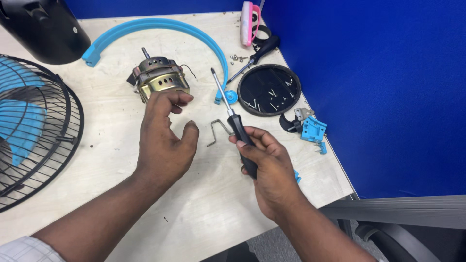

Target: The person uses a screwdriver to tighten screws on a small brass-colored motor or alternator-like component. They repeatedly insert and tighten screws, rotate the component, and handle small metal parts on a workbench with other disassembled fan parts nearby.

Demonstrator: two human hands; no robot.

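Right hand (272, 167) grips a black-handled screwdriver (233, 121), its shaft angled up-left over the bench (194, 204). Left hand (165, 131) is half-open, fingertips touching the brassy, vented fan motor (158, 77) lying just ahead.

Pale wooden table (204, 213) carried a brass-coloured fan motor (158, 77), a curved blue ring (155, 26), a bent metal bracket (219, 130) and a round black cover (269, 90) with loose screws in it. A black wire fan guard (41, 131) with blue blades lay at the left edge, a black housing (41, 26) at the far left corner. Near the right edge sat small blue plastic parts (313, 130), a second screwdriver (255, 56), scattered screws (238, 58) and a pink and white gadget (248, 22).
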